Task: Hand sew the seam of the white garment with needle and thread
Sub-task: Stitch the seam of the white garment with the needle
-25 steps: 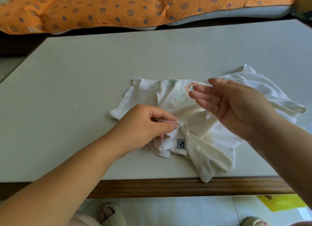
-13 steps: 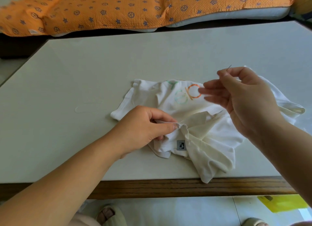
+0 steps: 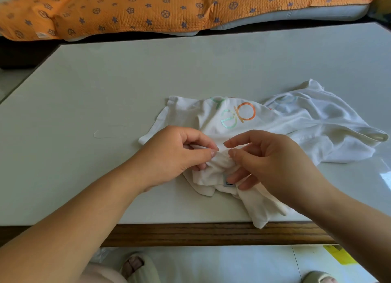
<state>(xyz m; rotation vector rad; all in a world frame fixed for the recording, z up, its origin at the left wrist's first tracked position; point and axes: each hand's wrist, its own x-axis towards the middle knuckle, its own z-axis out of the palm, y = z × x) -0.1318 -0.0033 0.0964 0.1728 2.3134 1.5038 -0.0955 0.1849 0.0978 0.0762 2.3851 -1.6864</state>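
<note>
1. At the far left of the table a faint pale loop lies flat on the top, well apart from the cloth; I cannot tell whether it is thread.
2. The left hand rests on the left part of the white garment, its thumb and forefinger pinching a raised fold of the fabric, the other fingers curled under.
3. Just right of that fold stands the needle, a thin dark sliver, roughly upright, its lower end at the cloth.
4. The right hand grips the needle between forefinger and thumb; its lower fingers lie on the garment beside a small grey label.
5. The garment lies crumpled near the table's front edge, 1 corner hanging over the wooden rim. Printed letters in orange and green show above the hands, and the rest spreads to the right.
6. Beyond the table lies an orange patterned quilt. Below, on the floor, are a slipper and, further right, a yellow sheet.
</note>
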